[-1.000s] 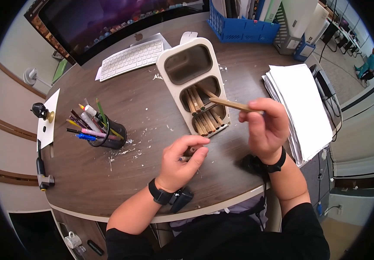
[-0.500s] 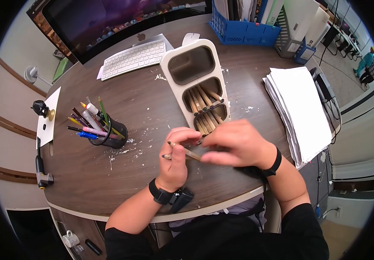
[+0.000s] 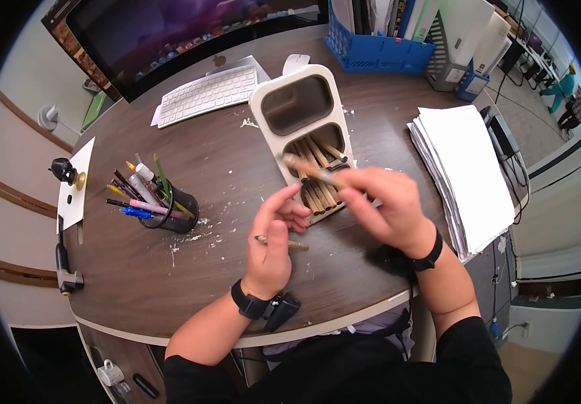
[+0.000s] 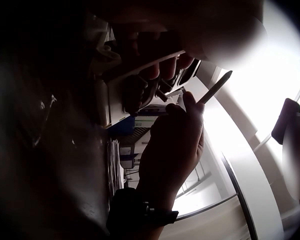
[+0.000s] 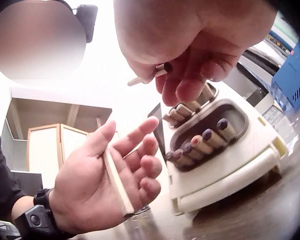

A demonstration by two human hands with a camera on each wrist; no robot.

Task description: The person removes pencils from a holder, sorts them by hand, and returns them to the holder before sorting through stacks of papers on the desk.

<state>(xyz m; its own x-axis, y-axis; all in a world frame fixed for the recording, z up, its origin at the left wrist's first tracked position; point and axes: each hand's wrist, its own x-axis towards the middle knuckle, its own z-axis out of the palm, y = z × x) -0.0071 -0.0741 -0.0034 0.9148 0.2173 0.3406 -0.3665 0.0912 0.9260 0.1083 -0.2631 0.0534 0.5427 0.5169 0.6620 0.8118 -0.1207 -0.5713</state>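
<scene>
Thumb and fingers of my right hand (image 3: 390,207) pinch a wooden pencil (image 3: 314,170), slightly blurred, over the pale organizer box (image 3: 268,138). The left wrist view shows this pencil's pointed end (image 4: 217,86). My left hand (image 3: 268,252) is beside the box's near end, palm turned up. Under its thumb, a second pencil (image 5: 117,181) lies against the palm, fingers loosely bent. Several pencils (image 3: 316,153) lean in the box's middle compartment, and more pencils (image 3: 319,196) fill the near one. Their coloured ends face the right wrist camera. The far compartment holds no pencils.
A black mesh cup (image 3: 184,210) of pens stands at left, with pale shavings (image 3: 199,236) scattered near it. Behind the box are a keyboard (image 3: 210,94), mouse (image 3: 296,63) and monitor (image 3: 189,40). A paper stack (image 3: 469,168) lies at right, below a blue file basket (image 3: 385,54).
My right hand let go of one pencil in the middle compartment, took another from my left hand and moved it up over the box. The left hand went from two pencils to one.
</scene>
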